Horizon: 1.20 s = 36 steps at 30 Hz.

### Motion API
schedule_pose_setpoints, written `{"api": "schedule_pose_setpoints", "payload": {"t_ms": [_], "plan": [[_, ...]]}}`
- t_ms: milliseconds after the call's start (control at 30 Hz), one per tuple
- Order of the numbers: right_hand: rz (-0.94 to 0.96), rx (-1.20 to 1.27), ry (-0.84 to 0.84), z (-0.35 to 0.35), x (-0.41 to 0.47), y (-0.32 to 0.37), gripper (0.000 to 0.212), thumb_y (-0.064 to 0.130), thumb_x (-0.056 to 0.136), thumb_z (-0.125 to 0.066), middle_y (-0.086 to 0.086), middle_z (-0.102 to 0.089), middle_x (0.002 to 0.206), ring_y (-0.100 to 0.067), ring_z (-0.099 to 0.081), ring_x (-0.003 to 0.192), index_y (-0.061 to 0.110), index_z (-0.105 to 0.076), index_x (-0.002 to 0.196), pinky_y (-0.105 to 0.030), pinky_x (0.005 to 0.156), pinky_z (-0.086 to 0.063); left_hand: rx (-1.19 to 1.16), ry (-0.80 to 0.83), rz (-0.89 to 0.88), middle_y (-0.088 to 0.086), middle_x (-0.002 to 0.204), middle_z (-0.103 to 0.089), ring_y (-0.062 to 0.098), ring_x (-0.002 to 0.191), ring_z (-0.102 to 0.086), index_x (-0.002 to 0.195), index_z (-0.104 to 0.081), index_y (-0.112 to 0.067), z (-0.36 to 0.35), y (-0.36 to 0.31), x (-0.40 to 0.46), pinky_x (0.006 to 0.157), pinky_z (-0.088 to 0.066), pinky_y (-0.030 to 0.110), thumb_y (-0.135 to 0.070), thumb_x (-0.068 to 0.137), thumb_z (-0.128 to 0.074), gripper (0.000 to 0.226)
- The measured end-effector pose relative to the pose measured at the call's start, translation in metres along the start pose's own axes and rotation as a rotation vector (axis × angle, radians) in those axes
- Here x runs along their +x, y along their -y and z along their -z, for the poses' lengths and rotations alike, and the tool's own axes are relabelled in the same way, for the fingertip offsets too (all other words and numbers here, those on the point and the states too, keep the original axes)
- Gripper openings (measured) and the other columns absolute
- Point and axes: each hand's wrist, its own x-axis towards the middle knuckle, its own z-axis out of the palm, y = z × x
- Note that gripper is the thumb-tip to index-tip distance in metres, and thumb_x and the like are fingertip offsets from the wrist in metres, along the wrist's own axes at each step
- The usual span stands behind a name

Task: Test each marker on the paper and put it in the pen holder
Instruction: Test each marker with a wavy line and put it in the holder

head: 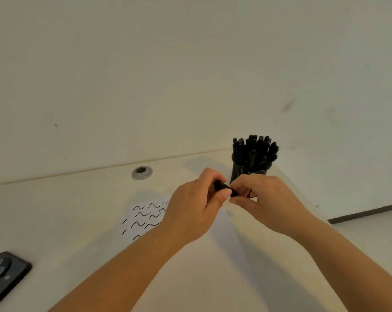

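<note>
Above the middle of the pale desk [78,210], both hands meet around a single black marker [224,188]. Both bare forearms reach in from the bottom edge and converge towards each other, the left from the lower left, the right from the lower right.

The left hand [195,208] is turned with its back to the camera, fingers curled over the marker's left part and the thumb laid along the barrel, its nail facing up. The right hand [262,199] faces it from the other side, fingers bent inward and pinching the marker's right end; how much of the barrel lies inside that grip cannot be told. The marker is held off the surface, tilted slightly down to the right, just in front of the pen holder [251,170].

The pen holder is a dark cup standing near the desk's far edge, crowded with black markers [255,149] standing upright. Below and left of the hands lies the paper [145,217], a white sheet with rows of black wavy strokes, partly hidden by the left wrist.

A round metal cable grommet [142,172] sits in the desk near its far edge. A dark phone [3,275] lies camera-side up at the lower left corner.
</note>
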Motion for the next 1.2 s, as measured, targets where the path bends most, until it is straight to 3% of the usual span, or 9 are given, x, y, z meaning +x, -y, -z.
{"api": "schedule_pose_setpoints", "payload": {"t_ms": [167,300,467,567,633,700,767,900,1200], "plan": [[-0.186,0.187,-0.277,0.030,0.001,-0.033,0.020,0.019,0.082,-0.065,0.018,-0.065,0.079,0.005,-0.059,0.077,0.036,-0.053,0.080,-0.013,0.066,-0.046,-0.059,0.056,0.073,-0.022,0.095,-0.054,-0.003,0.084,-0.052,0.126,-0.037,-0.039,-0.028,0.009,0.029,0.069,-0.043,0.017,-0.047,0.084,-0.054,0.046],[-0.275,0.372,-0.501,0.045,0.008,-0.055,0.016,0.014,0.082,-0.064,0.013,-0.067,0.082,-0.001,-0.063,0.078,0.026,-0.053,0.083,-0.025,0.064,-0.052,-0.054,0.098,0.224,-0.014,0.130,-0.040,-0.001,0.109,-0.042,0.139,-0.023,-0.030,-0.055,0.029,0.053,0.090,-0.039,0.021,-0.043,0.076,-0.068,0.078],[-0.277,0.432,-0.605,0.048,0.018,-0.067,0.025,0.011,0.081,-0.065,0.017,-0.065,0.077,-0.004,-0.064,0.077,0.030,-0.049,0.083,-0.020,0.057,-0.054,-0.121,0.148,0.323,-0.008,0.145,-0.030,0.008,0.129,-0.037,0.142,-0.020,-0.025,-0.079,0.045,0.076,0.100,-0.035,0.026,-0.041,0.068,-0.077,0.095],[-0.278,0.413,-0.612,0.040,0.022,-0.070,0.039,0.010,0.080,-0.067,0.018,-0.064,0.077,-0.002,-0.063,0.074,0.039,-0.043,0.087,-0.024,0.062,-0.053,-0.219,0.159,0.325,-0.012,0.142,-0.037,0.007,0.127,-0.038,0.140,-0.022,-0.027,-0.088,0.049,0.084,0.098,-0.032,0.024,-0.036,0.063,-0.081,0.097],[-0.261,0.364,-0.606,0.033,0.023,-0.071,0.049,0.009,0.079,-0.068,0.015,-0.064,0.077,0.001,-0.062,0.074,0.044,-0.039,0.098,-0.015,0.064,-0.048,-0.279,0.150,0.328,-0.023,0.127,-0.044,0.000,0.114,-0.043,0.137,-0.022,-0.035,-0.094,0.048,0.087,0.090,-0.034,0.015,-0.034,0.060,-0.082,0.097],[-0.235,0.294,-0.567,0.026,0.025,-0.073,0.054,0.008,0.079,-0.067,0.014,-0.063,0.080,0.005,-0.060,0.076,0.039,-0.039,0.115,-0.011,0.064,-0.046,-0.310,0.138,0.339,-0.036,0.106,-0.045,-0.011,0.095,-0.048,0.132,-0.020,-0.042,-0.098,0.047,0.090,0.072,-0.035,0.007,-0.034,0.059,-0.082,0.097],[-0.208,0.236,-0.519,0.019,0.027,-0.075,0.051,0.008,0.081,-0.065,0.014,-0.061,0.082,0.002,-0.059,0.079,0.030,-0.042,0.121,-0.014,0.066,-0.043,-0.318,0.121,0.348,-0.037,0.096,-0.046,-0.022,0.084,-0.047,0.129,-0.019,-0.046,-0.103,0.047,0.092,0.063,-0.037,0.006,-0.036,0.057,-0.082,0.095],[-0.199,0.148,-0.440,0.008,0.031,-0.080,0.044,0.013,0.087,-0.059,0.008,-0.059,0.089,-0.010,-0.056,0.080,0.024,-0.041,0.126,-0.023,0.071,-0.042,-0.307,0.091,0.378,-0.037,0.095,-0.047,-0.024,0.083,-0.044,0.126,-0.021,-0.046,-0.107,0.052,0.092,0.063,-0.035,0.005,-0.044,0.052,-0.081,0.095],[-0.209,0.029,-0.287,-0.004,0.038,-0.101,0.052,0.011,0.089,-0.048,0.006,-0.058,0.112,-0.008,-0.044,0.091,0.029,-0.037,0.137,-0.023,0.077,-0.035,-0.309,0.079,0.402,-0.036,0.100,-0.047,-0.022,0.091,-0.044,0.124,-0.023,-0.048,-0.111,0.056,0.092,0.068,-0.034,0.006,-0.052,0.044,-0.078,0.098]]}}
